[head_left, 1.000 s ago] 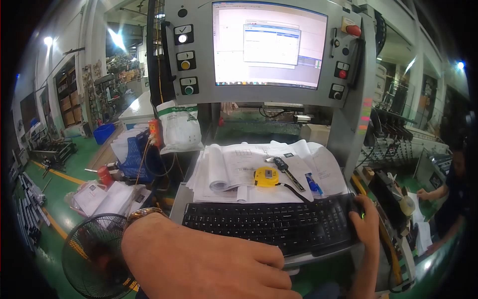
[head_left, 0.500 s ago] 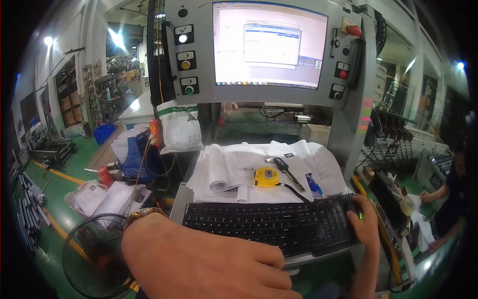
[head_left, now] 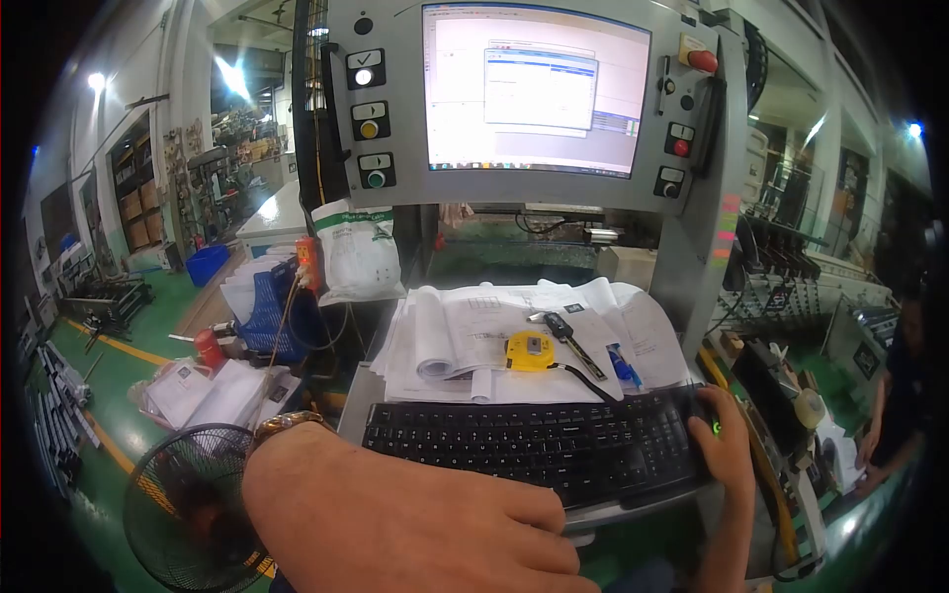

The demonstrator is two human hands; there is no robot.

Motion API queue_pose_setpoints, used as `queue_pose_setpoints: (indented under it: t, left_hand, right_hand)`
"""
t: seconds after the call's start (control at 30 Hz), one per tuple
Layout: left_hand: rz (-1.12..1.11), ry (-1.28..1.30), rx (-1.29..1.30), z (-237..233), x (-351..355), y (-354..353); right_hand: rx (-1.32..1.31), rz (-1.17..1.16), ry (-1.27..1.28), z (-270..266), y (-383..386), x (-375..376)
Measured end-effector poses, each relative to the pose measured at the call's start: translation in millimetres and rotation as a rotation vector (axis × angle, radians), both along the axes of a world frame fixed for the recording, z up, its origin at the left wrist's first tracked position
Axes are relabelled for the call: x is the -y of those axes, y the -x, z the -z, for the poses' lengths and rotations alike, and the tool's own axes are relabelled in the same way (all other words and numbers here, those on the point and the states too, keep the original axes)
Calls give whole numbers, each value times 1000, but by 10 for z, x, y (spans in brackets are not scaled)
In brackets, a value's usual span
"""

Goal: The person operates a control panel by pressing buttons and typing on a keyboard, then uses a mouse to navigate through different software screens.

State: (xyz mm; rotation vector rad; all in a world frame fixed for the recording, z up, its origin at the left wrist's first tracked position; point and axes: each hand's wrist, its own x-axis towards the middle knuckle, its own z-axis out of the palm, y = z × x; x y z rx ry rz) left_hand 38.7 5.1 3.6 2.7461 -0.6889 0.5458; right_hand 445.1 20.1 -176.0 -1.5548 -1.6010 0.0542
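Observation:
My left hand (head_left: 415, 514), a watch (head_left: 287, 423) on its wrist, is close to the camera in front of the keyboard (head_left: 534, 445). Its fingers are curled; whatever they may hold is hidden. At the keyboard's right end, my right hand (head_left: 727, 445) wraps round a dark computer mouse (head_left: 717, 428) with a green glow, mostly covered by the fingers. Behind the keys, papers (head_left: 455, 331) carry a yellow tape measure (head_left: 529, 351), a black utility knife (head_left: 573, 346) and a blue pen (head_left: 623, 366). A lit monitor (head_left: 539, 99) shows an open window.
Push buttons (head_left: 370, 128) and a red emergency stop (head_left: 702, 61) flank the screen. A white bag (head_left: 358, 252) hangs at the left, above a blue basket (head_left: 272, 316). A fan (head_left: 193, 509) stands lower left. Another person (head_left: 900, 385) is at the far right.
The other person's arm at the far right has moved lower, toward the papers there. Both my hands and the screen look the same.

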Motion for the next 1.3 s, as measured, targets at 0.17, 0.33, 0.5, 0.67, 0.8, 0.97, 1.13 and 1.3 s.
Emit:
queue_pose_setpoints:
  t: [0.17,0.33,0.5,0.67,0.8,0.97,1.13,1.3]
  left_hand:
    - [7,62,26,42,-5,0]
    - [1,69,42,65,0,1]
    - [1,18,8,6,1,-4]
    - [-5,4,0,-5,8,1]
    - [6,6,70,158,-30,-14]
    - [0,80,38,74,1,5]
    - [-1,66,28,67,-3,13]
    - [-3,63,19,49,2,19]
  right_hand:
    - [-7,-5,-2,-12,18,5]
    - [-1,-13,1,-27,20,9]
    - [1,0,4,-23,24,7]
    - [4,25,-4,-13,24,11]
    - [0,30,0,-21,32,24]
    - [12,27,5,-32,40,29]
    - [22,32,5,-15,25,20]
    - [23,24,-6,-24,32,21]
